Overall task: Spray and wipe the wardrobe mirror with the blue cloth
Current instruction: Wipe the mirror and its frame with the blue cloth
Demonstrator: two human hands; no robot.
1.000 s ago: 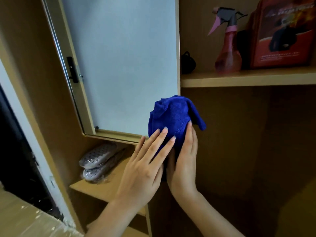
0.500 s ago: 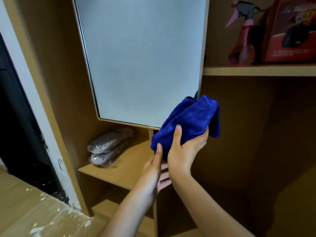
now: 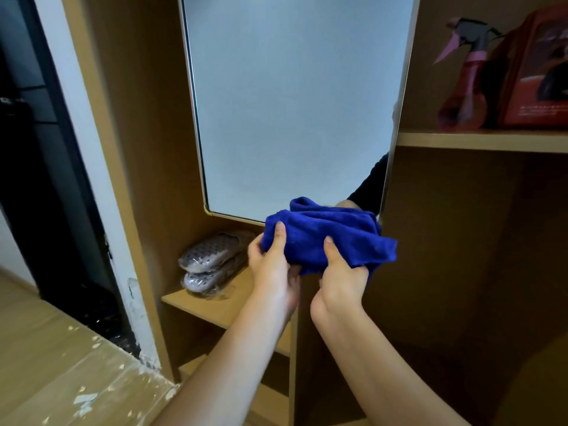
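wooden wardrobe, mirror (image 3: 295, 103) on the open door ahead. blue cloth (image 3: 325, 238) bunched at the mirror's lower right corner. my left hand (image 3: 273, 265) grips its left end, my right hand (image 3: 341, 278) its underside, thumbs on top. spray bottle (image 3: 461, 84) on right shelf (image 3: 479, 141).

Both forearms entered from the lower edge, bare, angled up and inward toward frame centre; left hand (image 3: 274, 265) sat slightly higher and to the left, thumb extended upward and pressed flat over the near face of the blue cloth (image 3: 330, 238), remaining fingers curled beneath and mostly hidden; right hand (image 3: 342, 279) sat just beside it, wrist bent back, thumb likewise laid on top, fingers wrapped under the bundle; the two hands were close together, nearly touching at the fingers; both gripped the same bundle.
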